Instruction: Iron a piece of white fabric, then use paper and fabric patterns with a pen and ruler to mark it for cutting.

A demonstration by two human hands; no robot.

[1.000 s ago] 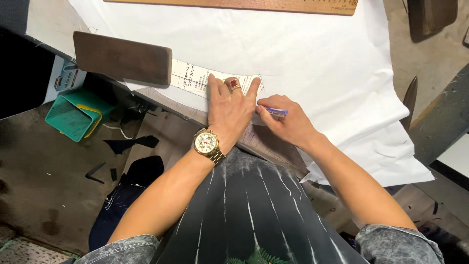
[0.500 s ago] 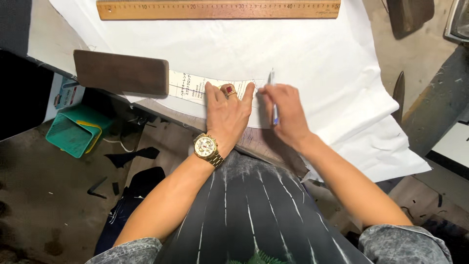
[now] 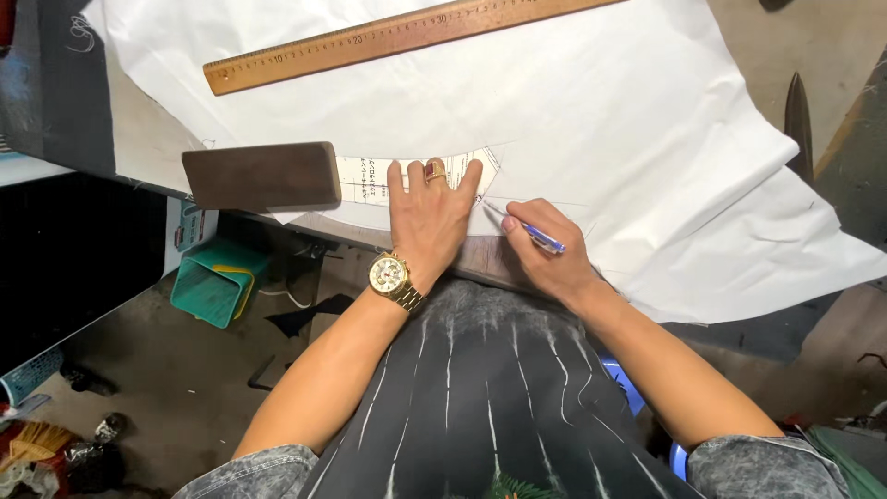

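the curved paper pattern piece (image 3: pixel 370 177) is pinned flat under the spread, open left hand (image 3: pixel 431 217), its long axis running left to the dark block (image 3: pixel 261 176); the blue pen (image 3: pixel 528 229) is pinched in the closed right hand (image 3: pixel 547 261), tip at the pattern's right end beside the left fingertips

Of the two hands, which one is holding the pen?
The right hand holds the blue pen, tip on the white paper. The left hand, wearing a gold watch and red ring, lies flat on the curved paper pattern piece.
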